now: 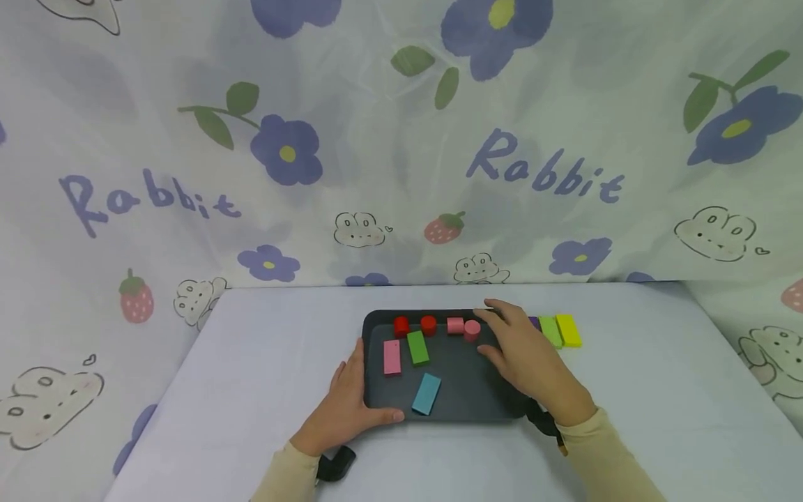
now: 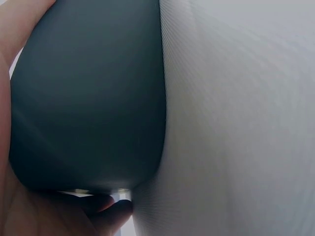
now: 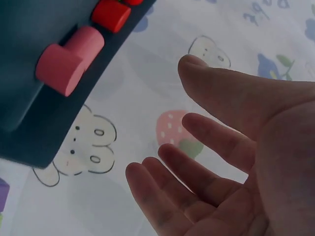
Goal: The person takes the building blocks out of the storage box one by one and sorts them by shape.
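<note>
A dark grey tray (image 1: 470, 380) has my left hand (image 1: 345, 408) at its left side, gripping the near left corner with the thumb at the front rim. The left wrist view shows the tray's dark surface (image 2: 93, 98) close up, with fingers (image 2: 106, 216) at its far end. My right hand (image 1: 533, 366) hovers over the tray's right side, its fingers spread and holding nothing. Inside the tray are red cylinders (image 1: 429, 325), pink cylinders (image 1: 472, 330), a pink block (image 1: 392, 358), a green block (image 1: 417, 348) and a blue block (image 1: 426, 394).
Right of the tray, partly behind my right hand, a yellow block (image 1: 569, 330), a light green block (image 1: 551, 332) and a purple block (image 1: 535, 322) stand in a row. The white table (image 1: 251, 376) meets a printed cloth backdrop (image 1: 401, 160) at its far edge.
</note>
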Demonstrator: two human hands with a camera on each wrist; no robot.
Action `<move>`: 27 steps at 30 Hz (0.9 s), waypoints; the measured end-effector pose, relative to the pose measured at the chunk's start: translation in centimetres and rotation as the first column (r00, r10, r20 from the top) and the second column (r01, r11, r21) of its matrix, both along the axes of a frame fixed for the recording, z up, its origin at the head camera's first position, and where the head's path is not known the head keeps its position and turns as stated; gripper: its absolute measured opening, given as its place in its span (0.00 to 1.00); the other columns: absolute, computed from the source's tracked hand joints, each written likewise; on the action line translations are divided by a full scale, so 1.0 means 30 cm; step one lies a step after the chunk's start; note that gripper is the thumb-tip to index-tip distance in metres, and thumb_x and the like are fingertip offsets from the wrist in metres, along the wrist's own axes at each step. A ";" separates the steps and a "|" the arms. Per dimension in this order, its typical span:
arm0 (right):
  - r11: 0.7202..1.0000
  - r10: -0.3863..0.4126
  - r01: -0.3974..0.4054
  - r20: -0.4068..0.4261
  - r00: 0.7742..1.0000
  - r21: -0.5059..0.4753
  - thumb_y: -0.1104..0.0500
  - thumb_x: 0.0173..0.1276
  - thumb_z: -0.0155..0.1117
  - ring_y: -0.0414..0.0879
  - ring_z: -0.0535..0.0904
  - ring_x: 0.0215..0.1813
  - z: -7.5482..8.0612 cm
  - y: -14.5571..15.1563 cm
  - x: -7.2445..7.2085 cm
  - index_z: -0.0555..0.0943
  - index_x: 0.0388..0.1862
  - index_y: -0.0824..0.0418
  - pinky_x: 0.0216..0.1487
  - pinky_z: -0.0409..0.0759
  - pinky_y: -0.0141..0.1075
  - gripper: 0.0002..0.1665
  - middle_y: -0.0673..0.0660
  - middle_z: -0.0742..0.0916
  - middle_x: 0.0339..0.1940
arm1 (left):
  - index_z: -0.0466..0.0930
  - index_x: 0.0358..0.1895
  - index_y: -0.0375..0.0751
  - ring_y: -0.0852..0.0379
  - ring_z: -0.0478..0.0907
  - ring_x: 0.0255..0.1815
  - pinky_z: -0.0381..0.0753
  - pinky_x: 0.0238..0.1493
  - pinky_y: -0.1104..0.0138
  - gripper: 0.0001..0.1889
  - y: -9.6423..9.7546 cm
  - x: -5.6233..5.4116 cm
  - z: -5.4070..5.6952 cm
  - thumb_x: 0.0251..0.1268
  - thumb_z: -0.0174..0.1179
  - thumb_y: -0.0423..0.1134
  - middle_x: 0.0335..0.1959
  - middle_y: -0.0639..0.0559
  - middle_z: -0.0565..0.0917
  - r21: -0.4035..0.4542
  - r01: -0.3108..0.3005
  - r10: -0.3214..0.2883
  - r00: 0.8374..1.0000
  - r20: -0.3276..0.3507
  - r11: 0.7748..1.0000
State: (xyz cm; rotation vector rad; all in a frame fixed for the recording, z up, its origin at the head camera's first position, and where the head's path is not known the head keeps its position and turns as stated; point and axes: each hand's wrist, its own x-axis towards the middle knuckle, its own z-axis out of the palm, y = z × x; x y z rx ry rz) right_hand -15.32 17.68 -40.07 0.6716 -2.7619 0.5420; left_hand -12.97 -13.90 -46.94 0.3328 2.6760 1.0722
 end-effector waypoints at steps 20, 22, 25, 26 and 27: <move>0.998 0.056 -0.053 0.105 0.993 -0.027 0.50 0.61 0.78 0.54 0.79 0.60 -0.033 -0.173 0.064 0.78 0.64 0.61 0.47 0.86 0.44 0.35 0.60 0.80 0.63 | 0.28 0.80 0.32 0.41 0.43 0.81 0.37 0.78 0.44 0.74 0.000 -0.002 0.004 0.47 0.73 0.67 0.82 0.37 0.41 0.000 0.016 -0.016 0.999 -0.033 1.000; 0.998 0.062 -0.059 0.124 0.990 -0.030 0.49 0.61 0.78 0.53 0.79 0.60 -0.039 -0.185 0.067 0.78 0.64 0.61 0.49 0.86 0.45 0.35 0.60 0.80 0.62 | 0.28 0.80 0.32 0.41 0.43 0.81 0.37 0.78 0.44 0.74 -0.001 -0.004 0.002 0.47 0.74 0.67 0.82 0.37 0.41 0.004 0.016 -0.016 0.999 -0.035 1.000; 0.998 0.061 -0.056 0.154 0.986 -0.039 0.50 0.61 0.78 0.51 0.79 0.60 -0.051 -0.199 0.069 0.79 0.64 0.61 0.51 0.85 0.45 0.35 0.58 0.81 0.61 | 0.27 0.80 0.33 0.41 0.43 0.81 0.37 0.78 0.44 0.74 -0.004 -0.005 -0.003 0.47 0.73 0.67 0.82 0.37 0.41 0.003 0.015 -0.015 0.999 -0.032 1.000; 0.998 0.060 -0.054 0.164 0.985 -0.040 0.50 0.61 0.78 0.50 0.79 0.59 -0.054 -0.203 0.071 0.79 0.64 0.61 0.51 0.85 0.45 0.34 0.58 0.81 0.61 | 0.27 0.80 0.33 0.41 0.43 0.82 0.37 0.78 0.44 0.74 -0.005 -0.004 -0.005 0.47 0.73 0.68 0.82 0.37 0.41 0.003 0.015 -0.015 0.999 -0.030 1.000; 0.998 0.062 -0.055 0.176 0.983 -0.043 0.50 0.61 0.78 0.50 0.79 0.59 -0.060 -0.207 0.071 0.79 0.63 0.61 0.51 0.85 0.45 0.34 0.58 0.81 0.60 | 0.27 0.80 0.33 0.41 0.43 0.82 0.37 0.78 0.44 0.74 -0.005 -0.004 -0.006 0.47 0.74 0.67 0.82 0.37 0.41 0.004 0.015 -0.015 0.999 -0.029 1.000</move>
